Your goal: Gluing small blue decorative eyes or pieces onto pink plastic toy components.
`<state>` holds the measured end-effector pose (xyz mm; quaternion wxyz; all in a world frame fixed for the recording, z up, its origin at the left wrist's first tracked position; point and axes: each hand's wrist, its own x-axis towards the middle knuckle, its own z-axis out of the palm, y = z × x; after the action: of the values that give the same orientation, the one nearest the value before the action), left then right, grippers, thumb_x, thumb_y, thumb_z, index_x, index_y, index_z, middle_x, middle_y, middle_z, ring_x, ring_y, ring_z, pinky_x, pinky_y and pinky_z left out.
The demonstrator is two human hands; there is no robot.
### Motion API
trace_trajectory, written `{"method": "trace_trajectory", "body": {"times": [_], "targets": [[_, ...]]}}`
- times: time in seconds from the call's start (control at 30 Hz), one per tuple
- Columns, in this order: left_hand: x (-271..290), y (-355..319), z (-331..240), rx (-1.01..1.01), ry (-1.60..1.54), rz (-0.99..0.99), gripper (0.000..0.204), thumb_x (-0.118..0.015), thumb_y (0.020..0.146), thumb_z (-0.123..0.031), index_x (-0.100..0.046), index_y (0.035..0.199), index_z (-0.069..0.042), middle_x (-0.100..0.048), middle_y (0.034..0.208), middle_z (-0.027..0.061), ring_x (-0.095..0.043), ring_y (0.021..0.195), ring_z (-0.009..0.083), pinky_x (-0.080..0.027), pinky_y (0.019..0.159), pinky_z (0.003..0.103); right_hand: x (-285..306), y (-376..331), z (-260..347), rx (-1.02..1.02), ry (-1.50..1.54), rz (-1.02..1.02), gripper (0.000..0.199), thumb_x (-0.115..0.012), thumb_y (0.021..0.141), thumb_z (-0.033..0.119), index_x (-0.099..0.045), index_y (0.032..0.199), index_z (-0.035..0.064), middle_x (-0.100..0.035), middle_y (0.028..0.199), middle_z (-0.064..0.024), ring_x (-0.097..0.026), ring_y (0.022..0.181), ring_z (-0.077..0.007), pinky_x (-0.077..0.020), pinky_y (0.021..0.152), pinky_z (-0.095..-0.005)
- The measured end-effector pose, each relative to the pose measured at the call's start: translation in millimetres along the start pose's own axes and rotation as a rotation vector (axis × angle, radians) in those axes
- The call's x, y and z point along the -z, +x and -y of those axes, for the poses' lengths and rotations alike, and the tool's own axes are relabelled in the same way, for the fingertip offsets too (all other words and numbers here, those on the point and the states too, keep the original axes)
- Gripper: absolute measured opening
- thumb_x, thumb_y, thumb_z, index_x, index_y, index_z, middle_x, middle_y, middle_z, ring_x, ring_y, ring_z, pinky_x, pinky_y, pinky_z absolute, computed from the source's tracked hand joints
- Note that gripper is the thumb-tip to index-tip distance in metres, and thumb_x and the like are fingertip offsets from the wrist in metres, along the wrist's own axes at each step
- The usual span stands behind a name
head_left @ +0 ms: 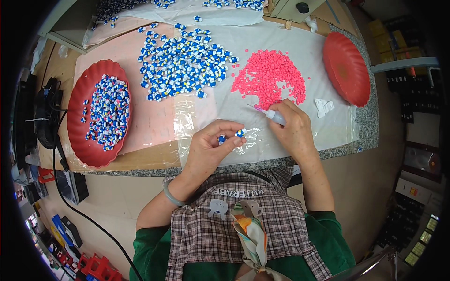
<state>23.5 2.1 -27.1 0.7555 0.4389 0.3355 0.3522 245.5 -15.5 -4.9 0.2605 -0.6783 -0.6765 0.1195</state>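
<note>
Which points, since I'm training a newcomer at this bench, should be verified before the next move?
1. Left hand holding its work: ok, two blue-and-white pieces show there, one at the fingertips.
2. Right hand holding the squeeze bottle: ok.
3. Needle tip apart from the pieces in the left hand: ok, it points leftward beyond them.
4. Liquid at the needle tip: cannot tell, too small to see.
5. Pink pieces all gathered: not ok, a few lie apart from the heap.
6. Room in the left red tray: ok, bare red shows on its left side.
</note>
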Motion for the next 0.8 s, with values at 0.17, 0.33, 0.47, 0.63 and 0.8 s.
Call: {"method": "trace_trajectory", "body": {"times": [0.17, 0.33, 0.47, 0.63, 0.8], "targets": [[-2, -1, -2, 0.038, -0.007, -0.018, 0.025, -0.061, 0.094, -0.003, -0.06, 0.118, 0.003, -0.068, 0.099, 0.0084, -0.066, 0.09, 0.0131, -0.054, 0.08, 0.025, 2, 0, -4, 0.0, 0.045, 0.011, 0.014, -0.066, 0.075, -0.001, -0.063, 0.089, 0.0004, -0.062, 0.081, -0.0094, -0.063, 0.068, -0.0246, -0.0486, 0.061, -0.034], [-3, -1, -2, 0.021, 0.03, -0.011, 0.023, -0.059, 0.096, -0.006, -0.059, 0.118, 0.001, -0.066, 0.094, 0.0041, -0.061, 0.081, 0.0086, -0.049, 0.069, 0.021, 16, -4, 8, -0.376, 0.757, 0.245, 0.003, -0.064, 0.084, 0.001, -0.061, 0.085, 0.0013, -0.062, 0.085, -0.0031, -0.059, 0.065, -0.0106, -0.0475, 0.056, -0.0263], [-7, -1, -2, 0.034, 0.194, -0.029, 0.02, -0.06, 0.095, -0.004, -0.061, 0.114, 0.0, -0.065, 0.091, 0.0015, -0.057, 0.078, 0.0051, -0.044, 0.064, 0.019, 11, -10, 17, -0.378, 1.126, 0.267, 0.009, -0.064, 0.084, -0.004, -0.057, 0.086, 0.0014, -0.061, 0.086, -0.005, -0.058, 0.065, -0.0088, -0.0484, 0.055, -0.024], [-11, -2, 6, -0.082, 0.3, -0.066, 0.019, -0.065, 0.089, -0.002, -0.064, 0.108, -0.001, -0.066, 0.089, 0.0031, -0.059, 0.075, 0.0072, -0.046, 0.062, 0.023, 5, -14, 26, -0.346, 1.035, 0.291, 0.013, -0.065, 0.082, -0.006, -0.055, 0.087, 0.0018, -0.061, 0.084, -0.0046, -0.059, 0.065, -0.0087, -0.0491, 0.056, -0.0242], [-15, -2, -6, -0.284, 0.655, -0.03, 0.022, -0.065, 0.085, 0.001, -0.063, 0.107, -0.001, -0.065, 0.092, 0.0115, -0.064, 0.072, 0.0194, -0.05, 0.061, 0.03, 1, -18, 26, -0.299, 0.85, 0.284, 0.019, -0.065, 0.083, -0.005, -0.053, 0.094, 0.003, -0.061, 0.082, -0.0036, -0.059, 0.066, -0.0076, -0.0489, 0.055, -0.0231]]}}
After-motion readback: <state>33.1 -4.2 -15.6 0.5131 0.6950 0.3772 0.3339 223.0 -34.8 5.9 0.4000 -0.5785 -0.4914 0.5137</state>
